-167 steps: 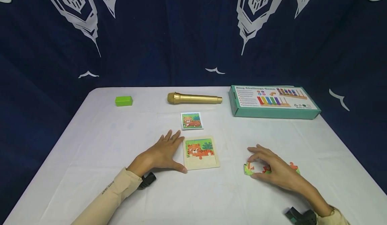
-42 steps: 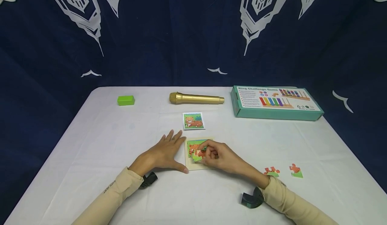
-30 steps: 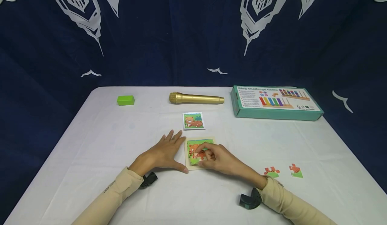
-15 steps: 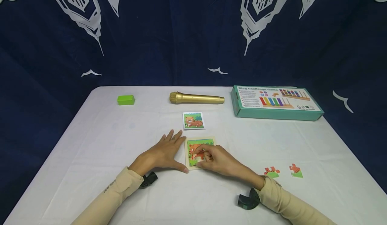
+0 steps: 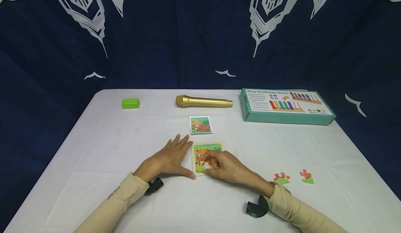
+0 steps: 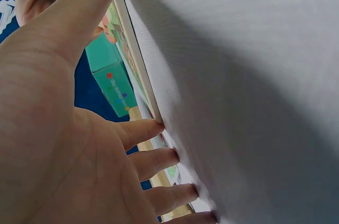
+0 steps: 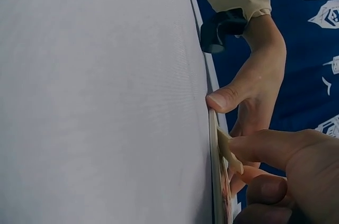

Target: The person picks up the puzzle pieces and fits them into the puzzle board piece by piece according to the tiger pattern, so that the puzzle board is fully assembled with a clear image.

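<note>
A square wooden puzzle board point(image 5: 193, 163) with a tiger picture lies at the table's centre. My left hand point(image 5: 167, 160) is spread at its left side, with thumb and forefinger touching the edge. Over the board, my right hand point(image 5: 228, 167) pinches a jigsaw piece point(image 5: 199, 168) at the lower left corner of the picture. In the right wrist view this piece point(image 7: 229, 152) sits slightly tilted above the board, between thumb and finger. The right hand hides the board's lower right part. Two loose jigsaw pieces, one point(image 5: 282, 179) nearer and another point(image 5: 306, 177) farther right, lie on the table.
A small tiger picture card point(image 5: 201, 125) lies just behind the board. Farther back are a gold microphone point(image 5: 203, 102), a green block point(image 5: 130, 103) and a teal game box point(image 5: 286, 106). A white cloth point(image 5: 94, 163) covers the table.
The right hand has picked a jigsaw piece from the right of the table, brought it to the board, and lowered it into the lower left corner. The left hand has stayed put.
</note>
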